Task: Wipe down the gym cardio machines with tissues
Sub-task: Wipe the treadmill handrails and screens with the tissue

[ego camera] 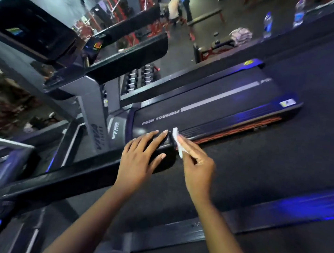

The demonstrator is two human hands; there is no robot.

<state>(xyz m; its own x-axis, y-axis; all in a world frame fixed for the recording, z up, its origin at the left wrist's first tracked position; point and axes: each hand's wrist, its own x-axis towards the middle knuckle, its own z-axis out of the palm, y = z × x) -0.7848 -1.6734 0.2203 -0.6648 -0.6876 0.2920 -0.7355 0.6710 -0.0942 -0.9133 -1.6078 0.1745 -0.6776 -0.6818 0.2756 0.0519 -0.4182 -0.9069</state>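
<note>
A black treadmill handrail [69,180] runs from the lower left toward the middle of the view. My left hand [140,156] rests on its rounded end, fingers straight on top and thumb on the near side. My right hand [196,168] pinches a white tissue [177,143] and holds it against the tip of the handrail, just right of my left fingertips. Beyond the hands lies another treadmill [215,108] with "PUSH YOURSELF" printed on its belt and blue-lit side rails.
That treadmill's console [34,28] and upright [94,106] stand at the left. Dark floor [282,159] spreads to the right. A dumbbell rack [138,78], red weight machines [123,0], two people [179,6] and water bottles [268,24] are farther back.
</note>
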